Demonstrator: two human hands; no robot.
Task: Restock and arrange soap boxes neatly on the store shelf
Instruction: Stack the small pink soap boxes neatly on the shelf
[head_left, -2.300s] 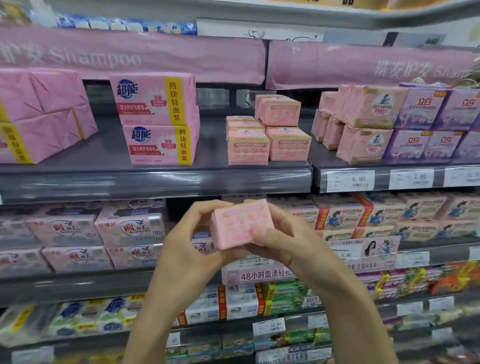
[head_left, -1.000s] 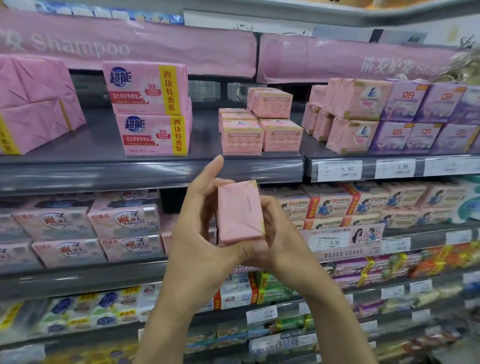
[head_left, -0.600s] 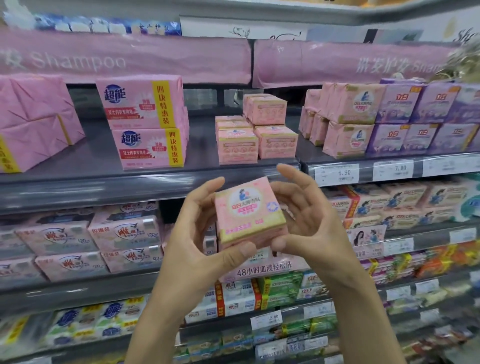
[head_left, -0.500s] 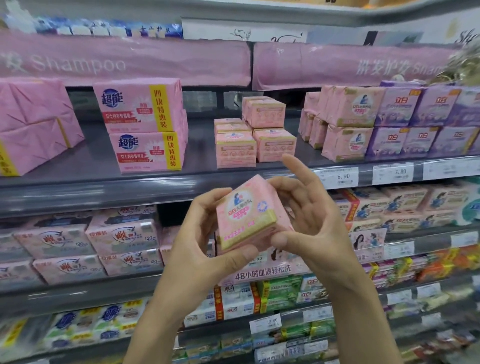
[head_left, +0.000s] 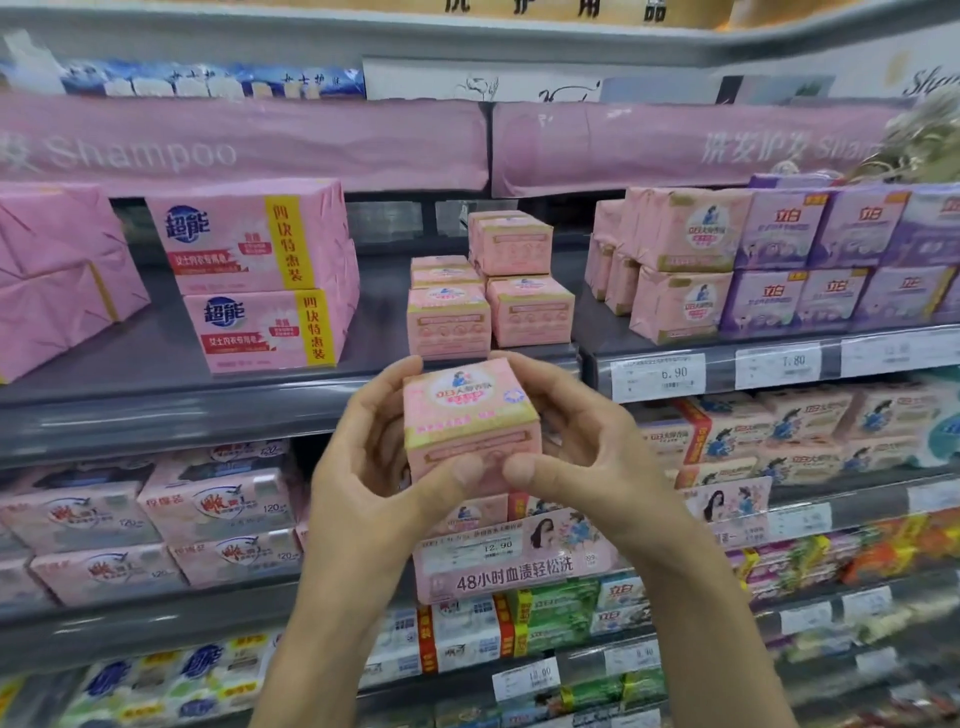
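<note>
You face a grey store shelf (head_left: 156, 410) whose tiers fill your view, the boards running from nine o'clock to three o'clock. At eleven o'clock a pink banner (head_left: 234, 150) reads "Shampoo"; a second banner (head_left: 675, 145) hangs just beside it at one o'clock. At twelve o'clock, on the top edge, a yellow sign board (head_left: 545, 8) carries dark characters. White price labels (head_left: 657, 376) line the rail at three o'clock. A pink promo card (head_left: 514, 566) hangs at six o'clock. The light is soft and even.
</note>
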